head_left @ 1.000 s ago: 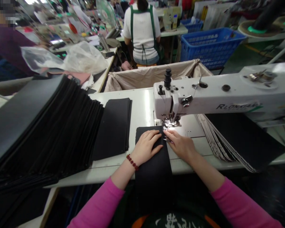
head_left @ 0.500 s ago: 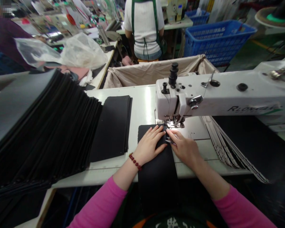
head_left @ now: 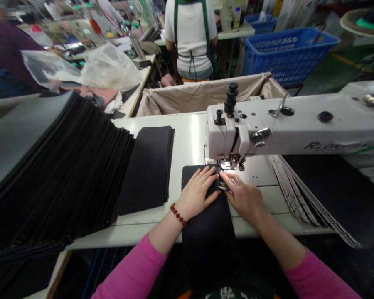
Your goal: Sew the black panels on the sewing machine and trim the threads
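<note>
A black fabric strip (head_left: 207, 224) lies on the white sewing table (head_left: 187, 141) and hangs over its front edge toward me. My left hand (head_left: 197, 192) presses flat on the strip just in front of the presser foot (head_left: 230, 163) of the white sewing machine (head_left: 286, 124). My right hand (head_left: 244, 196) rests at the strip's right edge, fingertips pinching a small metal tool (head_left: 223, 189) against the fabric. A red bead bracelet (head_left: 178, 214) is on my left wrist.
A small stack of black pieces (head_left: 148, 166) lies left of the strip, and a large fanned pile of black sheets (head_left: 50, 166) fills the left side. More stacked sheets (head_left: 308, 195) sit under the machine arm. A cloth-lined bin (head_left: 202, 95), a blue crate (head_left: 286, 52) and a standing person (head_left: 191, 37) are behind.
The view has shifted slightly; both hands stay on the strip near the presser foot, with the fabric's far edge at about the same spot.
</note>
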`<control>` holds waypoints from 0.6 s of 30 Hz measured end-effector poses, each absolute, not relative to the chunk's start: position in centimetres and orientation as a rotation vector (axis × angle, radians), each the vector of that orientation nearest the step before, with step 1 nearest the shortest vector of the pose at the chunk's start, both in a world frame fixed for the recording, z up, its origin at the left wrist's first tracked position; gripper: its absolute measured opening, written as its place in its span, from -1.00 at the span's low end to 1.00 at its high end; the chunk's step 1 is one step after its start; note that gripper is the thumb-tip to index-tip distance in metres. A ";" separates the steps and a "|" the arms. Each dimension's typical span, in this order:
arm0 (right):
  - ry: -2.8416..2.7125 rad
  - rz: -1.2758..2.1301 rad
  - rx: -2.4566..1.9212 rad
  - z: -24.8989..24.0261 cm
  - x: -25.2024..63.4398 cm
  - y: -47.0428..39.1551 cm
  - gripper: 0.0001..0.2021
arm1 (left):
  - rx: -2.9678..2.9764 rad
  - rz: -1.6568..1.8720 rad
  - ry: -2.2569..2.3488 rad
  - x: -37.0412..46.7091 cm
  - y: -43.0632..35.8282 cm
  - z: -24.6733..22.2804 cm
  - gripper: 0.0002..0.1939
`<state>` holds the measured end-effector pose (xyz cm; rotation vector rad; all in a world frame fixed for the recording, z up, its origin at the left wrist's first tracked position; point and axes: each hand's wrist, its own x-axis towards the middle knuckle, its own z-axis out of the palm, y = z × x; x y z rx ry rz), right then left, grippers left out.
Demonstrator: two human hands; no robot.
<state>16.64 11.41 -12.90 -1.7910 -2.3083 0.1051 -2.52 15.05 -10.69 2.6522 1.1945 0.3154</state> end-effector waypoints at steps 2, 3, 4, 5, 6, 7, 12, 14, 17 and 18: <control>-2.313 0.100 -1.798 -12.9 16.6 11.4 -0.50 | 2.649 0.313 1.183 -2.6 15.1 -10.7 -0.53; -2.314 0.099 -1.801 -12.9 16.6 11.4 -0.50 | 2.648 0.313 1.179 -2.6 15.2 -10.7 -0.53; -2.315 0.100 -1.803 -12.8 16.6 11.4 -0.50 | 2.647 0.314 1.177 -2.6 15.2 -10.7 -0.52; -2.315 0.101 -1.803 -12.8 16.6 11.4 -0.50 | 2.645 0.317 1.175 -2.6 15.3 -10.7 -0.52; -2.313 0.103 -1.802 -12.8 16.6 11.4 -0.50 | 2.645 0.321 1.173 -2.6 15.3 -10.7 -0.52; -2.312 0.105 -1.799 -12.8 16.6 11.4 -0.50 | 2.644 0.327 1.169 -2.6 15.3 -10.7 -0.53; -2.302 0.101 -1.786 -12.8 16.6 11.5 -0.48 | 2.646 0.360 1.164 -2.5 15.6 -10.7 -0.55; -2.300 0.099 -1.781 -12.8 16.6 11.5 -0.48 | 2.644 0.364 1.164 -2.5 15.6 -10.8 -0.56; -2.296 0.104 -1.770 -12.8 16.7 11.4 -0.49 | 2.643 0.361 1.160 -2.6 15.7 -10.8 -0.58; -2.294 0.105 -1.768 -12.8 16.7 11.4 -0.49 | 2.645 0.360 1.160 -2.6 15.7 -10.8 -0.58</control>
